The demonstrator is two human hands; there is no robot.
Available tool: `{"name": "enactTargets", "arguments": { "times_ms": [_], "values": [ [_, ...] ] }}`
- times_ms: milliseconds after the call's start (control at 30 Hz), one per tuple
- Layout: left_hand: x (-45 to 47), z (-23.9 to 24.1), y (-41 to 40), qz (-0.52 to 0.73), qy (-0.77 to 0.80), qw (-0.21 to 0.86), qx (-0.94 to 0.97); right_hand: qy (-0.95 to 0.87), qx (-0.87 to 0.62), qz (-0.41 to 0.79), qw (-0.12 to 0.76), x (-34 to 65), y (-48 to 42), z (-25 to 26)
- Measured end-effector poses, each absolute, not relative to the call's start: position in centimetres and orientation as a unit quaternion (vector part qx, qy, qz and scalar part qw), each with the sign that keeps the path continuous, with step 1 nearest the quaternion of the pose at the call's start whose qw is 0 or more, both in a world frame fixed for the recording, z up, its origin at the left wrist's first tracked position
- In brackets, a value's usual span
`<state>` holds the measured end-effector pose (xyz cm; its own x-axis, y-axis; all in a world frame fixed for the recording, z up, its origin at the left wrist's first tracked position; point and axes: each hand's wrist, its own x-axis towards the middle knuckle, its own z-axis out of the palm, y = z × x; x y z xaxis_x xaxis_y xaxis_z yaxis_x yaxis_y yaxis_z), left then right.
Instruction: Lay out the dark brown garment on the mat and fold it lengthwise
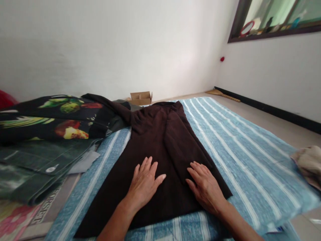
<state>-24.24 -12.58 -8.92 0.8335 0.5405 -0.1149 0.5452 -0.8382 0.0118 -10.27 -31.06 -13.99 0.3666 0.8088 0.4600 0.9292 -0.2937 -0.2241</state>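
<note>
A dark brown long-sleeved garment (152, 140) lies spread on a blue and white striped cloth (225, 147), its hem towards me. One sleeve is laid down along the right side of its body; the other stretches left onto a clothes pile. My left hand (144, 182) rests on the lower middle of the garment, fingers spread. Near the lower end of the folded-in sleeve, my right hand (204, 184) lies with its fingers stretched out. Neither hand holds anything.
On the left are a black garment with a fruit print (72, 117) and a dark green garment with a button (32, 167). A small open cardboard box (140, 98) stands by the back wall. Beige fabric (308, 164) sits at the right edge, and a window (276, 20) is above.
</note>
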Motion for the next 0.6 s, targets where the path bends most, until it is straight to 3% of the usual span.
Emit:
{"name": "enactTargets", "arguments": {
  "times_ms": [200,600],
  "values": [
    [-20.5,-7.8,-12.1,-0.036,0.224,-0.008,0.974,-0.541,-0.799,-0.1,0.242,-10.1,-30.9,-13.4],
    [-17.2,-12.3,-9.2,-0.018,0.25,-0.048,0.967,-0.531,-0.806,-0.054,0.257,-9.7,-30.8,-12.3]
  ]
}}
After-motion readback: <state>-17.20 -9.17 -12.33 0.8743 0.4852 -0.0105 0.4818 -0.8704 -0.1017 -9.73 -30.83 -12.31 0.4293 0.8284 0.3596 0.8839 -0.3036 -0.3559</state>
